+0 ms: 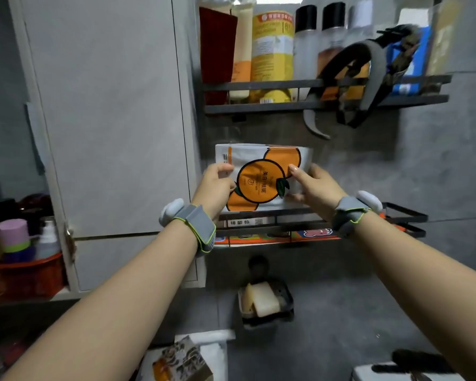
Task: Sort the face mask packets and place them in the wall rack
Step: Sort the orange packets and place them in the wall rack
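Observation:
A stack of white face mask packets (261,171) printed with orange fruit stands upright in the lower wall rack (404,215), against the grey wall. My left hand (216,188) grips the stack's left edge. My right hand (313,188) holds its right edge, thumb on the front. Both wrists wear grey bands. Other flat colourful packets (259,239) lie in the rack under the stack.
An upper wall shelf (286,105) holds bottles, tubes and a grey headband (349,83). A soap dish (267,306) hangs below the lower rack. A cabinet door (107,119) is on the left, beside a red basket (25,279) of bottles. Boxes lie at the bottom edge.

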{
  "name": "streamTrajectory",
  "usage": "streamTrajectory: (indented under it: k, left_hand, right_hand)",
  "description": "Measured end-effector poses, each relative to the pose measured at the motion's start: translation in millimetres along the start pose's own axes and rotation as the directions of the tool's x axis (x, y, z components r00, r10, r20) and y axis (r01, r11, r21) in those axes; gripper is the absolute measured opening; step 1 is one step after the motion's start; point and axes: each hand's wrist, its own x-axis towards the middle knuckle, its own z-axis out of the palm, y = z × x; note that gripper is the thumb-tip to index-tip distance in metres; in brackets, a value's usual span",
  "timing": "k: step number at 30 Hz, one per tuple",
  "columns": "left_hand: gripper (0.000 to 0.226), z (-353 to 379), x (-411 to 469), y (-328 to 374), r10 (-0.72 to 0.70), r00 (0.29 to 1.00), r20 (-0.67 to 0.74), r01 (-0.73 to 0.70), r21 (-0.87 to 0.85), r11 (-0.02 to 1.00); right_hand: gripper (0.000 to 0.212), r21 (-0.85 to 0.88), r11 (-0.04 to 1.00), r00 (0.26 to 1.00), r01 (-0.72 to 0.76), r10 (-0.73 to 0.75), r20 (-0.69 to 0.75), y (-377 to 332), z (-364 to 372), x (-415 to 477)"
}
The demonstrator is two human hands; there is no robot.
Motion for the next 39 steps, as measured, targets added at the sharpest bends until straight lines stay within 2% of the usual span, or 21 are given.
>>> streamTrajectory:
  k: [4, 9, 11, 14, 17, 28, 35, 39]
  left_hand:
    - [0.032, 12, 23, -7, -0.077, 0.992, -0.095, 0.089, 0.124, 0.988]
    - [0.035, 22, 41, -31, -0.19, 0.971, -0.144, 0.218, 0.216, 0.952]
    - [0.035, 23, 47, -39, -0.223, 0.955, -0.196, 0.269, 0.257, 0.928]
    - [0.039, 25, 50, -44, -0.244, 0.923, -0.299, 0.355, 0.412, 0.839]
    - [0.041, 30, 51, -49, -0.255, 0.906, -0.339, 0.4, 0.488, 0.776]
    - [0.048, 37, 51, -56, -0.247, 0.915, -0.32, 0.4, 0.624, 0.671]
    - [0.046, 37, 39, -52, -0.27, 0.913, -0.305, 0.403, 0.573, 0.714]
    - [0.048, 38, 31, -49, -0.197, 0.939, -0.283, 0.336, 0.623, 0.706]
  right_hand:
    - [0.043, -0.031, 0.998, 0.998, -0.057, 0.058, 0.027, 6, 3, 22]
    - [0.02, 0.0, 0.976, 0.965, -0.218, 0.215, 0.152, 28, 7, 44]
    - [0.025, -0.017, 0.961, 0.945, -0.276, 0.275, 0.176, 35, 9, 53]
    - [0.047, -0.075, 0.93, 0.909, -0.36, 0.368, 0.195, 45, 15, 65]
    - [0.05, -0.125, 0.918, 0.901, -0.375, 0.393, 0.185, 55, 20, 71]
    - [0.043, -0.265, 0.896, 0.908, -0.357, 0.399, 0.126, 69, 19, 81]
    - [0.038, -0.439, 0.863, 0.955, -0.25, 0.295, 0.035, 72, 17, 75]
    - [0.037, -0.441, 0.874, 0.976, -0.205, 0.218, -0.022, 66, 11, 69]
